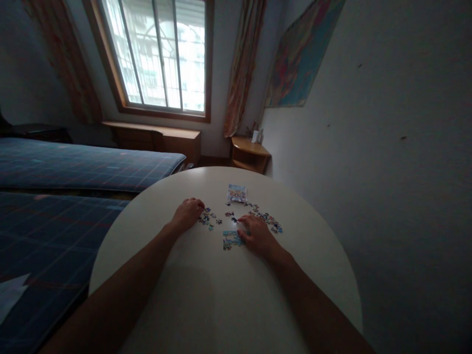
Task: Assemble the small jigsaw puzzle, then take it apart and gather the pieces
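On the round white table, my left hand (pixel 189 213) rests at the left edge of a loose group of jigsaw pieces (pixel 210 219), its fingers loosely bent and nothing visibly held. My right hand (pixel 257 234) reaches in from the right, index finger stretched to a dark jigsaw piece (pixel 234 221) and thumb apart from it. Under and beside that hand lies a partly joined puzzle section (pixel 229 238), mostly light blue, its right part covered. A second scatter of pieces (pixel 271 221) spreads beyond my right hand. Behind them lies a small picture sheet or packet (pixel 236 193).
The round table (pixel 184 305) has a curved edge on all visible sides. Beds with blue plaid mattresses (pixel 73 164) stand to the left, with white paper (pixel 13 295) on the nearer one. A wooden corner cabinet (pixel 250 147) stands behind, and a wall (pixel 398 206) runs along the right.
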Demonstrator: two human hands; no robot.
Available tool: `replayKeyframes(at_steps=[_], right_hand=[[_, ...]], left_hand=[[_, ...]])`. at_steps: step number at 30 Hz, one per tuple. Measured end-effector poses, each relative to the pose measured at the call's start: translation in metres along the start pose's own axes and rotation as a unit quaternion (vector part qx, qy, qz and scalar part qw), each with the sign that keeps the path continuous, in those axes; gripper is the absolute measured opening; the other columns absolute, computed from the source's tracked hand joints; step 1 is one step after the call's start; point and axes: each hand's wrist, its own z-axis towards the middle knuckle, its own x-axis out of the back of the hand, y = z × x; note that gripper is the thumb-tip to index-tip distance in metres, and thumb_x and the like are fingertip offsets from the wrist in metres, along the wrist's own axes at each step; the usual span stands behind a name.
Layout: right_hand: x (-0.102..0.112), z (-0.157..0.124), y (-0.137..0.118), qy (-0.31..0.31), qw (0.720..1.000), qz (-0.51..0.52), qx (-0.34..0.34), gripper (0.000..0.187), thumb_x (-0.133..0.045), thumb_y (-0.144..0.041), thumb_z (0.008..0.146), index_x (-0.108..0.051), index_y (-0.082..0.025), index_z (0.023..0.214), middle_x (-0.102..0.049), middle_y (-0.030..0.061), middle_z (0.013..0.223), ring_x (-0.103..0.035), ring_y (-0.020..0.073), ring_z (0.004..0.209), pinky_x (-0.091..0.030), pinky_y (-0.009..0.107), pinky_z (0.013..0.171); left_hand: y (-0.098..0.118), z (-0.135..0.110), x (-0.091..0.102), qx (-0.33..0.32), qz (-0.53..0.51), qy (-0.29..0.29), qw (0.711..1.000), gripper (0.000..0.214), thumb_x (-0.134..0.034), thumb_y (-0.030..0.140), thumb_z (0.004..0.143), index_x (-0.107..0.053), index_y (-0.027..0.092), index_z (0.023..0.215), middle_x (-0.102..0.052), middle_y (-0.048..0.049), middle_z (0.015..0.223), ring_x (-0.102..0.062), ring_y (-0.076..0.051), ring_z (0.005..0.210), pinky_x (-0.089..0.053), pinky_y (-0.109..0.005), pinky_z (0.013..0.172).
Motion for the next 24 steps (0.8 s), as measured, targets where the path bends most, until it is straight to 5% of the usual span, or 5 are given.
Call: replayKeyframes(at_steps=[14, 24], right_hand=[[0.005, 0.004, 0.011, 0.003, 0.999, 0.03, 0.017, 0.027, -0.047, -0.023, 0.094, -0.071, -0.014, 0.103, -0.069, 0.0121, 0.113, -0.058, 0.0223, 0.113, -0.039, 0.038, 0.103], [0.007, 0.003, 0.011, 0.002, 1.0, 0.015, -0.015, 0.029, -0.049, -0.022, 0.092, -0.072, -0.012, 0.107, -0.068, 0.0129, 0.117, -0.056, 0.0229, 0.116, -0.039, 0.037, 0.104]], left_hand=[[-0.017, 0.001, 0.021, 0.122, 0.011, -0.02, 0.992, 0.025, -0.052, 0.027, 0.087, -0.072, 0.022, 0.101, -0.072, -0.0084, 0.105, -0.066, -0.025, 0.095, -0.048, -0.031, 0.08], [-0.014, -0.001, 0.021, 0.115, 0.009, -0.076, 0.99, 0.025, -0.064, 0.04, 0.079, -0.074, 0.022, 0.094, -0.074, -0.0083, 0.097, -0.068, -0.023, 0.088, -0.047, -0.028, 0.072]])
